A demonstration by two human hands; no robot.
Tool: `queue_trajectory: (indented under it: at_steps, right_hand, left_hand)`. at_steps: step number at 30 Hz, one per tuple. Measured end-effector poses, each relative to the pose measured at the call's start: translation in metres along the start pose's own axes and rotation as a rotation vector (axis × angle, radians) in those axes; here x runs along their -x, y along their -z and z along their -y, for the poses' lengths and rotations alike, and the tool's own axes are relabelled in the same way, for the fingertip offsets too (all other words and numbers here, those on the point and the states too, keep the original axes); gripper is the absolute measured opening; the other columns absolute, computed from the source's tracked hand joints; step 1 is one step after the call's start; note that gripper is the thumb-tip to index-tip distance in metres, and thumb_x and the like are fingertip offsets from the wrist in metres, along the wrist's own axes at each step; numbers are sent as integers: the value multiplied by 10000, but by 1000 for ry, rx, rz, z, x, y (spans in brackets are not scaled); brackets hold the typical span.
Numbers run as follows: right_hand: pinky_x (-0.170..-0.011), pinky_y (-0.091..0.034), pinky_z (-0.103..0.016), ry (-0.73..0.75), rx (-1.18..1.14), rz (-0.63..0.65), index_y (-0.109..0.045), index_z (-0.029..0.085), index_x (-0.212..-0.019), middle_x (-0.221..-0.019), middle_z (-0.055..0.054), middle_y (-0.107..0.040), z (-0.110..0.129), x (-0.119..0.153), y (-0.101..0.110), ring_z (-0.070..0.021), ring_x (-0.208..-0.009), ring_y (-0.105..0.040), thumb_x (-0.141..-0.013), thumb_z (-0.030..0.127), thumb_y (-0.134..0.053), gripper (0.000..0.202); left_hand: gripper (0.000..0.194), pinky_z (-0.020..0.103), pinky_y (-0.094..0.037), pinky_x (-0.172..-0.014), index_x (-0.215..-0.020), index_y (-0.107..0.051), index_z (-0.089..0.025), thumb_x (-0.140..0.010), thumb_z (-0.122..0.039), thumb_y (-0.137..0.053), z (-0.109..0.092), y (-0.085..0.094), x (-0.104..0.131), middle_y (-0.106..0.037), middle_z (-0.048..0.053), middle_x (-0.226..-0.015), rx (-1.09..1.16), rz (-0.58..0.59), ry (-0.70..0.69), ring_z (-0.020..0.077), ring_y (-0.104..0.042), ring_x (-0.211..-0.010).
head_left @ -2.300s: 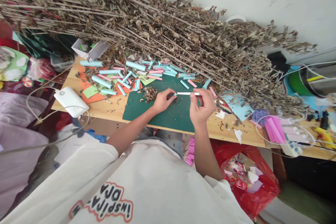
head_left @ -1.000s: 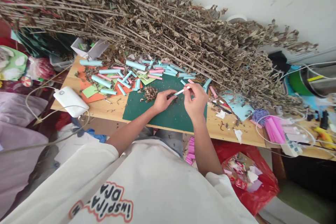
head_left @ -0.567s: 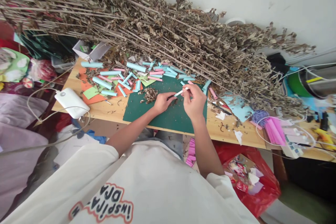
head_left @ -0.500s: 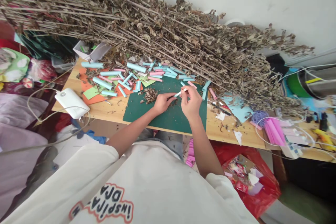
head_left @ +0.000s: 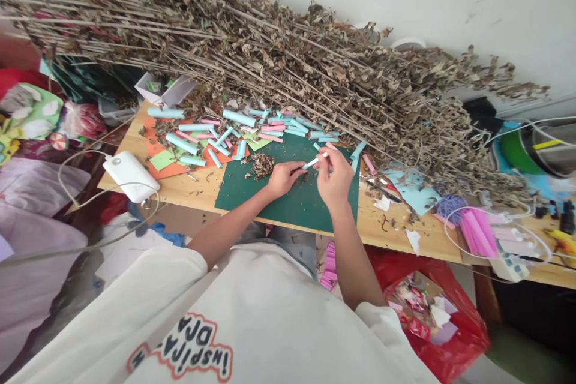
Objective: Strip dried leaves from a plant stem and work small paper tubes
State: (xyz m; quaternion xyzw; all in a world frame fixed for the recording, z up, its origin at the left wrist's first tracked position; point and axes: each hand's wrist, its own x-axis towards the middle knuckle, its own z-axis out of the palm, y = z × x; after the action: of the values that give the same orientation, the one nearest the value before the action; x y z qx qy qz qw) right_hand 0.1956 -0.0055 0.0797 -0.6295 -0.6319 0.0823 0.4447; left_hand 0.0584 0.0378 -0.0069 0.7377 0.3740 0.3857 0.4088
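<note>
Over a dark green cutting mat (head_left: 252, 197), both hands meet at a slim white stick (head_left: 317, 161) with a pale blue-green left end. My left hand (head_left: 283, 180) is closed, its thumb and fingertips pinching that left end. Fingers of my right hand (head_left: 335, 177) grip the stick from the other side, the hand raised a little above the mat. Whether the coloured end is a separate paper tube cannot be made out. A small heap of crumbled dry leaves (head_left: 261, 165) lies on the mat beside my left hand, and some crumbs lie under the stick.
Rolled light blue paper tubes (head_left: 182, 144) and pink ones (head_left: 271, 137) lie behind the mat, partly on orange paper (head_left: 173, 168). Dried stalks (head_left: 288, 54) fill the table's back. A white power bank (head_left: 131, 176) sits left; a red bag (head_left: 468, 348) of scraps is below right.
The view has shifted slightly, moving the scene right and down. My right hand's fingers have changed position on the stick, and more of its white length shows. Both hands still hold it.
</note>
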Motion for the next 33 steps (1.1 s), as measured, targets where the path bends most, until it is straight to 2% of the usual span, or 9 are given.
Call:
queue_trajectory:
  at_steps: [3,11,14,20,24,26,30,33]
  right_hand:
    - [-719,-551,-338,-11,5,-37,-613,199,-1077,-977,-100,-672,-2,1,-3,-169,-665,-648,-984,374,-391,298]
    - [-747,-548,-342,43,4,5,-614,209,-1084,-961,-95,-660,-4,0,-6,-193,-786,-657,-983,373,-398,290]
    - [-720,-539,-330,27,-9,-10,-610,202,-1076,-943,-90,-655,-3,-1,-7,-181,-743,-642,-979,370,-415,274]
    - [-673,-502,-302,-20,-7,-91,-599,201,-984,-903,-68,-649,0,3,-10,-155,-670,-599,-963,367,-465,215]
    - [-700,-476,-306,1,38,5,-595,207,-820,-753,-37,-616,3,2,-11,-168,-689,-585,-974,362,-432,272]
    - [-733,-469,-311,-10,47,14,-591,210,-781,-731,-37,-611,3,2,-11,-177,-732,-596,-980,347,-414,300]
    - [-782,-469,-329,-5,52,-72,-582,210,-822,-802,-63,-627,-1,7,-14,-195,-807,-607,-984,311,-378,279]
    - [-777,-476,-335,-1,50,-21,-576,213,-883,-815,-60,-623,-3,10,-16,-191,-780,-603,-985,290,-352,258]
  left_hand:
    - [267,277,-516,-806,-1082,-730,-176,-908,-328,-597,0,0,0,-749,66,-993,-3,-5,-4,204,-695,-859]
    - [262,288,-519,-828,-1082,-727,-181,-914,-322,-585,1,0,-1,-747,63,-999,10,1,-3,207,-693,-874]
    - [257,286,-521,-821,-1077,-729,-181,-912,-320,-588,1,0,-1,-748,62,-992,7,-3,-1,205,-693,-860]
    - [249,288,-518,-822,-1080,-729,-180,-906,-304,-601,0,0,-1,-751,63,-998,4,1,-1,206,-696,-868]
    - [250,286,-515,-828,-1103,-722,-193,-916,-280,-581,-1,1,-1,-749,54,-1023,27,4,0,208,-699,-899]
    - [249,286,-518,-821,-1096,-723,-191,-914,-290,-585,-1,1,-1,-751,52,-1002,23,9,21,207,-699,-878]
    - [247,287,-519,-822,-1082,-725,-188,-905,-303,-598,0,0,-1,-751,56,-999,11,3,13,206,-699,-870]
    - [250,291,-519,-834,-1087,-725,-195,-909,-308,-592,1,-1,-1,-750,57,-1005,2,1,6,209,-698,-890]
